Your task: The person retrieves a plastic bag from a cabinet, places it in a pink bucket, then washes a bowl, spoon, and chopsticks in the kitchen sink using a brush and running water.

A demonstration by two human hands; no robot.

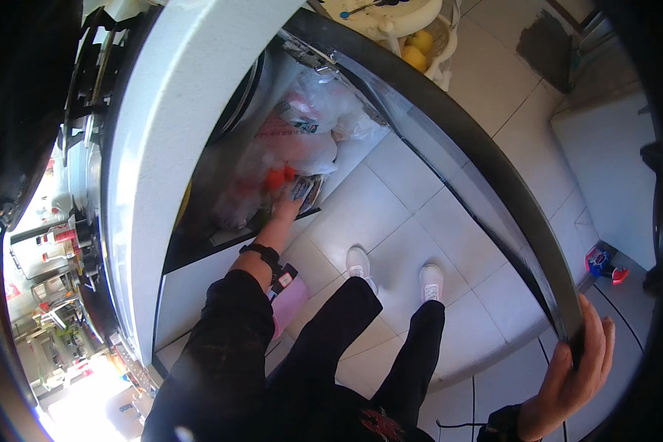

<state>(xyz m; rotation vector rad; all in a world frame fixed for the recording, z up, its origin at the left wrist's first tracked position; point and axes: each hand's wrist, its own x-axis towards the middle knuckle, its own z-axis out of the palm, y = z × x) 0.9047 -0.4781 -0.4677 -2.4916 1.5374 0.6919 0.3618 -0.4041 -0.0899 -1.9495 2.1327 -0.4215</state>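
Observation:
My left arm, in a black sleeve with a dark band at the wrist, reaches into an open low cabinet (191,254). At a small dark printed packet (314,193) near the cabinet's front edge, my left hand (285,208) appears closed on it, its fingers partly hidden. Around that hand lie crumpled clear and white plastic bags (291,144), and something orange-red (276,177) shows through them. On the right, my right hand (578,365) grips the edge of the wide-open dark cabinet door (493,125), with the thumb on the near side and the fingers over the outer side.
A pale countertop (177,96) with a black stove grate (88,88) runs along the left. Beyond the door stands a white rack (438,44) holding yellow fruit (418,50). A pink item (291,303) hangs by the cabinet. My white shoes (431,282) stand on floor tiles (405,184).

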